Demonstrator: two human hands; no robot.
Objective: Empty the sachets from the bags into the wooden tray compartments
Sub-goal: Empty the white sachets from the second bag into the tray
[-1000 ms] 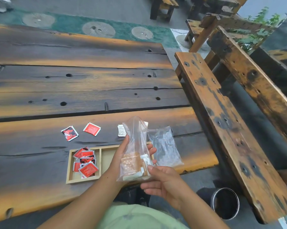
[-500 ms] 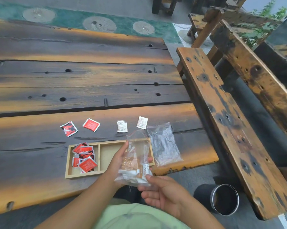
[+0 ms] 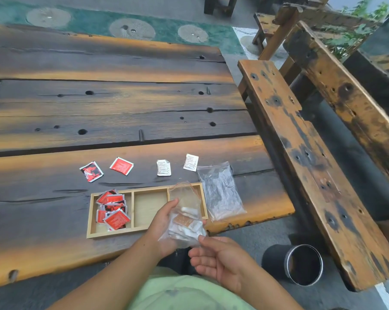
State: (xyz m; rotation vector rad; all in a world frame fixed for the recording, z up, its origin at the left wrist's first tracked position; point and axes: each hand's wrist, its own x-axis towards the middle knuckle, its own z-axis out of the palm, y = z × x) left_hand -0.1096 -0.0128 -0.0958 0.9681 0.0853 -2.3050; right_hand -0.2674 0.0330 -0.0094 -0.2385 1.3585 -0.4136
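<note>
partly done | red sachets (image 3: 113,209) filled the wooden tray's (image 3: 113,234) left compartment; emptied bag (image 3: 220,191) lay on the bench (image 3: 54,220) | left hand (image 3: 164,222) gripped the second bag (image 3: 184,222) (white sachets inside) over the tray's right end | right hand (image 3: 218,258) open, relaxed | other compartments unfilled

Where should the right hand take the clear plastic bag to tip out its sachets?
Probably the bottom edge, from below: the clear plastic bag points its mouth away over the wooden tray, sachets sit at the near end, and the left hand holds its left side.
</note>
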